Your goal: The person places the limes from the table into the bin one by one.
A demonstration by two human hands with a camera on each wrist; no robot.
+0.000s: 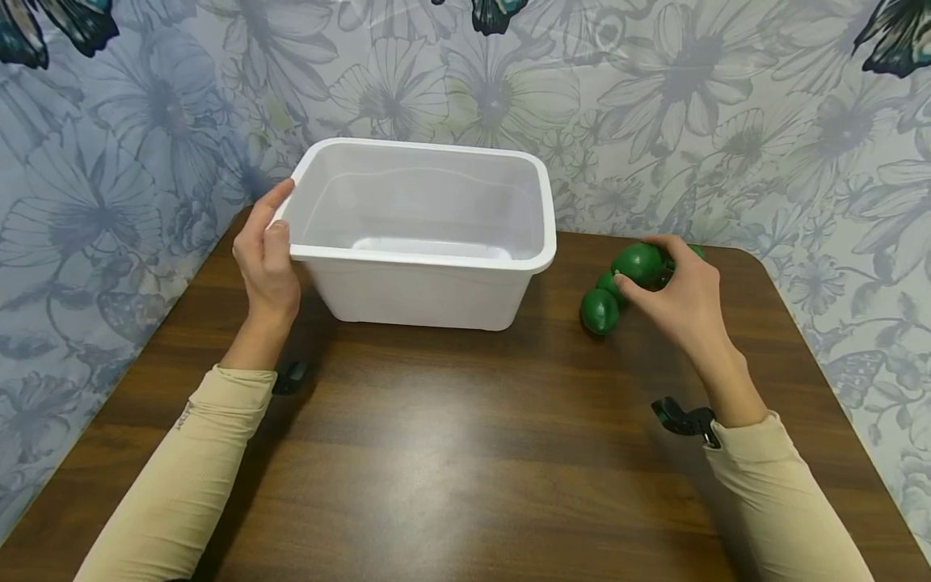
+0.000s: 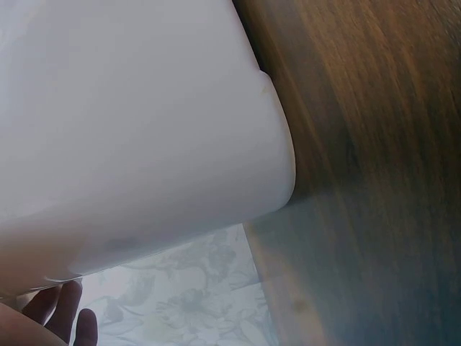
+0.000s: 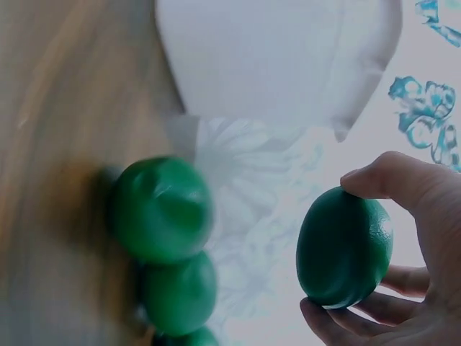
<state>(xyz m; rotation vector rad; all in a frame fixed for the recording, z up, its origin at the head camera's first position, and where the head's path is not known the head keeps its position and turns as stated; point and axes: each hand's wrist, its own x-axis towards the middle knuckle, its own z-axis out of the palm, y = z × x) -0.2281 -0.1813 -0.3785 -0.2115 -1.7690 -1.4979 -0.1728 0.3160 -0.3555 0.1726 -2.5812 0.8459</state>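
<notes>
A white plastic tub stands upright on the table, with no contents visible inside. At its left end, my left hand holds the rim; in the left wrist view some fingertips show past the tub's wall. My right hand pinches a glossy green egg-shaped fruit between thumb and fingers, raised off the table. Several similar green fruits lie close together beneath that hand, the nearest green fruit at the front. Part of the group is hidden behind the hand.
The brown wooden table ends at a rounded far right corner. Behind it is a flower-patterned covering with butterfly figures. A black wrist device sits at the right cuff, over the table.
</notes>
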